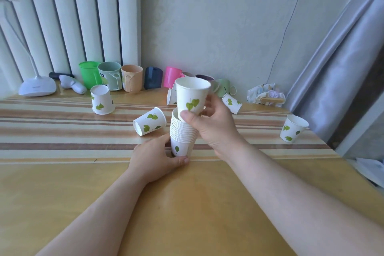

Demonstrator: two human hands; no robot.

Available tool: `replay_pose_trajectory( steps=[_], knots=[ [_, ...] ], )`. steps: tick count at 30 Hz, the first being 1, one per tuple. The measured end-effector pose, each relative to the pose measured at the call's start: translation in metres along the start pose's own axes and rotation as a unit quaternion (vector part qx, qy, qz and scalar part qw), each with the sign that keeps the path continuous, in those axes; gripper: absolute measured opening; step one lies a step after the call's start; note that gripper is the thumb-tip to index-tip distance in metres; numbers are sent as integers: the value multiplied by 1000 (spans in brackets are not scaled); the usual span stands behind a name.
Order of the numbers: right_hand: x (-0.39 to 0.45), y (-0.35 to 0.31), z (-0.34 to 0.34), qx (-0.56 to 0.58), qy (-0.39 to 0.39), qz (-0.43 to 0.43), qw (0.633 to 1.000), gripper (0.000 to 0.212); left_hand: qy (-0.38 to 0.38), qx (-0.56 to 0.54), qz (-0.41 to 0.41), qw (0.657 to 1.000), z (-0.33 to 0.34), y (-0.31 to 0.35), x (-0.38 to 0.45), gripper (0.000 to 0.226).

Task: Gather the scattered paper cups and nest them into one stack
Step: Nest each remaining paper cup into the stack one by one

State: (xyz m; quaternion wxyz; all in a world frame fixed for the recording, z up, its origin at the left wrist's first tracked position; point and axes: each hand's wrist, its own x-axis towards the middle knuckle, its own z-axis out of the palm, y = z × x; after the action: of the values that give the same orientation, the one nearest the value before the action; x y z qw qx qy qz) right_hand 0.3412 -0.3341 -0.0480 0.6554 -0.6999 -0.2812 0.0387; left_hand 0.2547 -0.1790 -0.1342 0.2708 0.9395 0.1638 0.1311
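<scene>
Table (187, 203) surface, wooden, striped cloth across its far half, lies nearest, under both forearms. Stack (182, 133) of nested paper cups stands upright between the hands. Left hand (155, 158) wraps fingers and thumb around the stack's base. Right hand (214, 122) grips a single cup (192, 97), upright, held just above the stack's top rim. Loose cups: one on its side (149, 121) just left of the stack; one upside down (102, 100) farther left; one upright (293, 129) well right of the right hand.
</scene>
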Motion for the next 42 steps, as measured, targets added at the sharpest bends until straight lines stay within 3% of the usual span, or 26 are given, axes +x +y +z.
replay_pose_trajectory(
  steps=[5,13,17,20,24,26,28,30,32,37,42],
  knots=[
    [-7,14,6,37,-9,71,997,44,4,3,4,1000,1,-1,1,61],
    [-23,25,-33,-7,-35,80,996,77,-2,-1,0,1000,-1,3,-2,57],
    [-17,30,-78,-49,-7,97,994,61,-4,-8,-12,1000,-1,1,0,59],
    [-4,44,-121,-107,93,114,983,36,-7,-12,-11,1000,-1,0,0,61],
    [1,89,-195,-231,295,171,911,10,-12,-13,-10,1000,-3,0,-2,55],
    [4,108,-225,-260,362,184,876,21,-13,0,-4,1000,-2,6,0,55],
    [15,119,-246,-257,395,197,860,51,-17,10,3,1000,2,12,2,56],
    [28,125,-257,-240,386,209,866,81,-30,5,4,1000,6,15,4,57],
    [41,130,-261,-213,361,201,885,96,-35,-7,4,999,8,15,5,52],
    [60,131,-256,-172,359,211,893,73,-30,-23,7,999,8,19,3,36],
    [49,122,-195,-216,257,180,925,57,-11,-17,-3,1000,3,19,2,41]
  ],
)
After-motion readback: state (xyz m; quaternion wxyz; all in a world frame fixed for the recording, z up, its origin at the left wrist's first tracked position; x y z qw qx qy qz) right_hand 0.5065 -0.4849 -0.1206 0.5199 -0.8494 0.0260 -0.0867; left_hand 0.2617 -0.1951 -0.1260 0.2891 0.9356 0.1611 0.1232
